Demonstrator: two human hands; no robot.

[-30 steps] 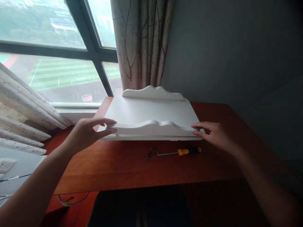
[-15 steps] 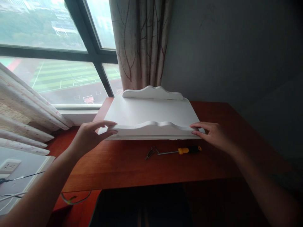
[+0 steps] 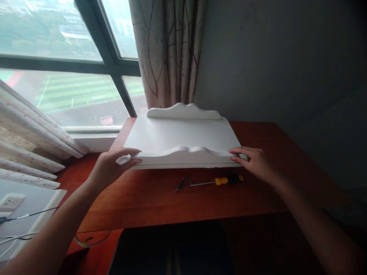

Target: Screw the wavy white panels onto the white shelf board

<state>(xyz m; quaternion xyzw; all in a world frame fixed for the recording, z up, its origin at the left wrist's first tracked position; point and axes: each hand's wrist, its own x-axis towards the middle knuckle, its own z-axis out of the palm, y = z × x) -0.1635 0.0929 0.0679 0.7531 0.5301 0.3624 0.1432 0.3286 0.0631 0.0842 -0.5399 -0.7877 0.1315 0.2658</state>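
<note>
A flat white panel [image 3: 183, 133] lies on the reddish-brown wooden table. Along its near edge stands a white wavy-topped board [image 3: 185, 156], and a matching wavy board [image 3: 183, 111] stands along the far edge. My left hand [image 3: 114, 162] pinches the left end of the near board between thumb and fingers. At the other end, my right hand [image 3: 252, 160] grips the same board in a similar pinch. In front of the panel lies a screwdriver [image 3: 220, 180] with a yellow and black handle. Several small screws [image 3: 181, 184] lie by its tip.
The wooden table [image 3: 160, 208] extends toward me and to the right. A dark chair seat [image 3: 172, 248] is below its front edge. On the left are a window [image 3: 83, 88], a curtain [image 3: 31, 133], and cables [image 3: 25, 215] near a wall socket [image 3: 11, 202]. Another curtain [image 3: 169, 53] hangs behind.
Both hands keep their hold on the ends of the near board. The whole view has shifted very slightly; the panel and tools look unmoved on the table.
</note>
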